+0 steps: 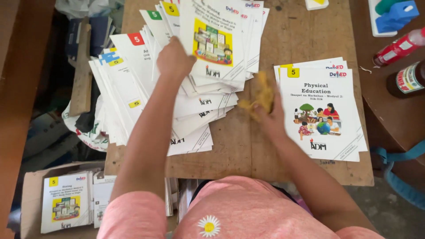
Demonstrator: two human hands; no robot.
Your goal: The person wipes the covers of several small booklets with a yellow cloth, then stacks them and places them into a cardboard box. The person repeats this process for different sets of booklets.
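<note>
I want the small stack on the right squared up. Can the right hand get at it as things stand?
Probably yes. The right hand lies beside the small stack, touching its left edge, with nothing between. It does hold a yellow cloth, which may hamper gripping.

2 bottles and a blue block at the table's far right, booklets in a cardboard box below

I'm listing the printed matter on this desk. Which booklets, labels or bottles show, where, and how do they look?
Fanned booklets: left of desk, white, coloured corner squares; left hand on them.
Top booklet: top middle, white, yellow picture.
Neat stack: right, white, yellow square, drawing of people; right hand beside it, holding a yellow cloth.
Red bottle: far right, lying.
Brown bottle: far right, red-white label.
Boxed booklets: lower left.
</note>
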